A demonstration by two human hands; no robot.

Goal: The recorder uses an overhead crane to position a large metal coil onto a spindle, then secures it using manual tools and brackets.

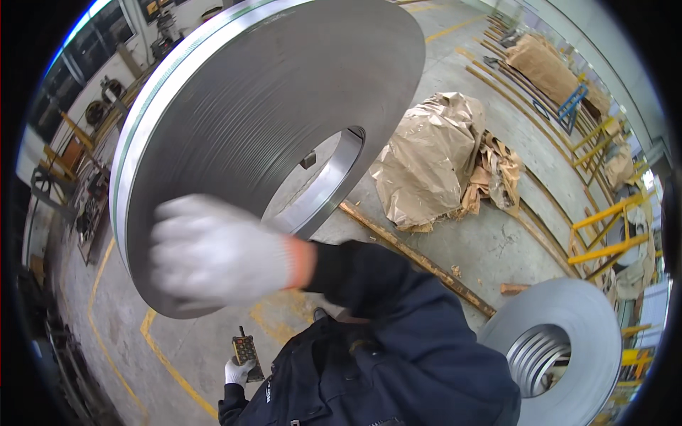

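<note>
A large coil of steel strip (298, 78) stands tilted in front of me, its wound flat side facing me and a hole through its middle. My right hand (213, 248), in a white knit glove with an orange cuff, is across the lower part of that side. Motion smears its fingers, and whether it touches the steel I cannot tell. Low on the left, my left hand (239, 372), also gloved in white, is closed around a black and yellow remote control (246, 348) with rows of buttons and a short antenna.
Crumpled brown wrapping paper (430, 156) lies beyond the coil, near a long wooden bar (419, 259). More steel coils (590, 326) stand at the lower right, close to yellow metal frames (611, 248). Yellow lines (167, 362) mark the floor; machinery parts (92, 202) line the left side.
</note>
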